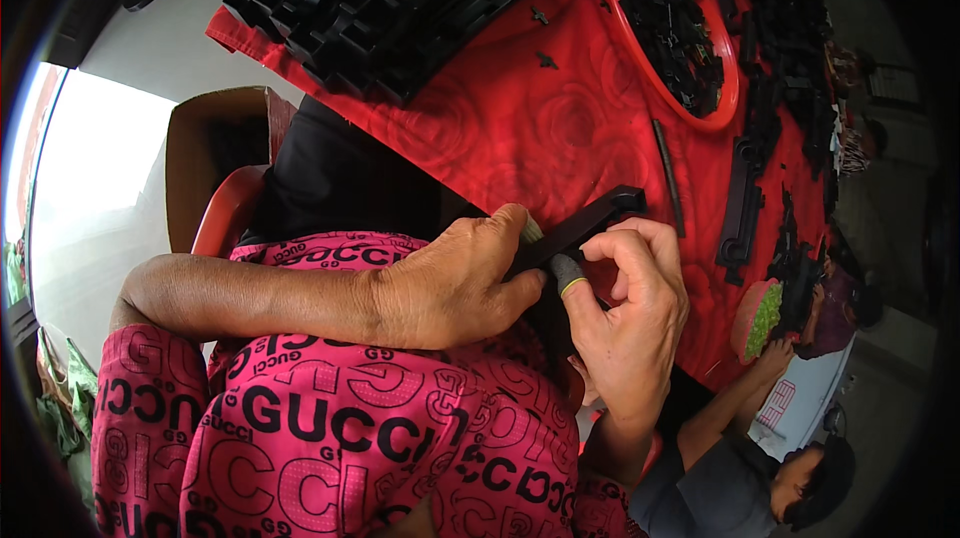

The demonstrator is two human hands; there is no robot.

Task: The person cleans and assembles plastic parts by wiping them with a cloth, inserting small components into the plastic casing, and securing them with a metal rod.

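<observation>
A long black plastic bar (pixel 590 223) with a raised end is tilted up over the table's near edge. My left hand (pixel 450 278) is closed around its lower end, the thumb lying along it. A pale covering shows on one left fingertip. Against the bar's right side is my right hand (pixel 632 308), thumb and forefinger pinched together and the other fingers curled. Its thumb wears a grey fingertip cover (pixel 568 273) with a yellow edge. Whatever lies between those fingertips is too small or hidden to make out.
Long black moulded parts (pixel 370 8) lie stacked at the far left of the red tablecloth (pixel 480 138). Beyond my hands are a red oval tray (pixel 733 78) of small black pieces, a thin black rod (pixel 667 178) and more black strips (pixel 740 208). A co-worker (pixel 740 478) sits at right near a pink basket (pixel 745 323).
</observation>
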